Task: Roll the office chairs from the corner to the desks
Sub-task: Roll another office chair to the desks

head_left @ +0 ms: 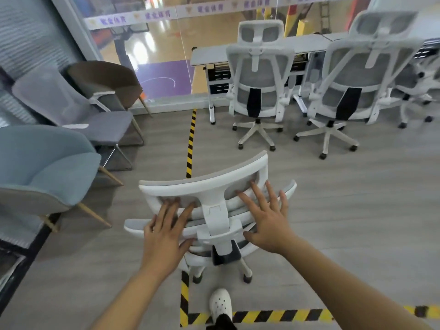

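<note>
A white office chair with grey mesh (204, 186) stands right in front of me, seen from above and behind, its headrest nearest. My left hand (164, 236) lies flat on the left of the backrest, fingers spread, thumb under the frame. My right hand (266, 215) lies flat on the right side, fingers apart on the mesh. Two matching office chairs (258, 84) (357, 82) stand pushed up to a long grey desk (209, 55) at the far side.
A blue armchair (47, 167), a grey sled-base chair (78, 108) and a brown chair (107, 79) crowd the left corner. Yellow-black floor tape (190, 144) runs ahead and across near my white shoe (220, 303). A glass wall (154, 55) lies behind. A further chair (414, 89) stands at far right.
</note>
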The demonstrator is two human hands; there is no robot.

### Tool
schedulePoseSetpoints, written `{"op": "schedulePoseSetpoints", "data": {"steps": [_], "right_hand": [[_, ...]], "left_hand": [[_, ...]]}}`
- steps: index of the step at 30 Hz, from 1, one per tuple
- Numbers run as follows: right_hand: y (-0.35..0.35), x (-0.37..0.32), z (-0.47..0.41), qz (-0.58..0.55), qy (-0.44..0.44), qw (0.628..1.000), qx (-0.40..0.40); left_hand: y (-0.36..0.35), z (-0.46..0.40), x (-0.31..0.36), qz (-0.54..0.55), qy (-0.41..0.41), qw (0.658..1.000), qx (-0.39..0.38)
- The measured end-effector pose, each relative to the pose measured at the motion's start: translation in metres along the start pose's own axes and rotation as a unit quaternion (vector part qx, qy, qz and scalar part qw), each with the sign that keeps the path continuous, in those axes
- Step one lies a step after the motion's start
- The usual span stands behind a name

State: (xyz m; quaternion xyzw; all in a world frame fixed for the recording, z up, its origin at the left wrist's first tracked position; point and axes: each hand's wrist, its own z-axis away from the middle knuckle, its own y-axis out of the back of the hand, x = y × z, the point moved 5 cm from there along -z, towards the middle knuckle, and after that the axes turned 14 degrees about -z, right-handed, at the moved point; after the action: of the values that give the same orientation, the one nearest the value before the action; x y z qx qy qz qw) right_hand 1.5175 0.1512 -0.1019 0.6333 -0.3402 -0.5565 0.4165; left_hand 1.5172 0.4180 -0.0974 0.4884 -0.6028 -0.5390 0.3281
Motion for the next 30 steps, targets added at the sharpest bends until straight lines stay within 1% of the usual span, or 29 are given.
{"op": "schedulePoseSetpoints", "data": {"steps": [4, 10, 14, 17, 22, 26, 30], "right_hand": [[0.02, 0.042, -0.057, 0.018, -0.047, 0.999, -0.006], [0.058, 0.098, -0.138, 0.033, -0.126, 0.99, -0.048], [0.078, 0.128, -0.188, 0.015, -0.165, 0.984, -0.067], [0.092, 0.153, -0.22, 0.008, -0.183, 0.98, -0.077], [0.107, 0.191, -0.266, -0.004, -0.191, 0.979, -0.066], [0.12, 0.22, -0.297, -0.004, -0.172, 0.983, -0.07], [0.126, 0.245, -0.322, -0.024, -0.133, 0.988, -0.068]], "left_hand": [[-0.018, -0.084, 0.014, 0.005, -0.017, 1.0, -0.012], [-0.038, -0.209, 0.037, 0.009, -0.048, 0.998, -0.026], [-0.046, -0.281, 0.05, 0.03, -0.073, 0.996, -0.034], [-0.05, -0.331, 0.061, 0.011, -0.097, 0.995, -0.036], [-0.062, -0.397, 0.076, -0.007, -0.109, 0.993, -0.04], [-0.062, -0.438, 0.09, -0.044, -0.105, 0.991, -0.067], [-0.063, -0.465, 0.107, -0.046, -0.062, 0.993, -0.094]]}}
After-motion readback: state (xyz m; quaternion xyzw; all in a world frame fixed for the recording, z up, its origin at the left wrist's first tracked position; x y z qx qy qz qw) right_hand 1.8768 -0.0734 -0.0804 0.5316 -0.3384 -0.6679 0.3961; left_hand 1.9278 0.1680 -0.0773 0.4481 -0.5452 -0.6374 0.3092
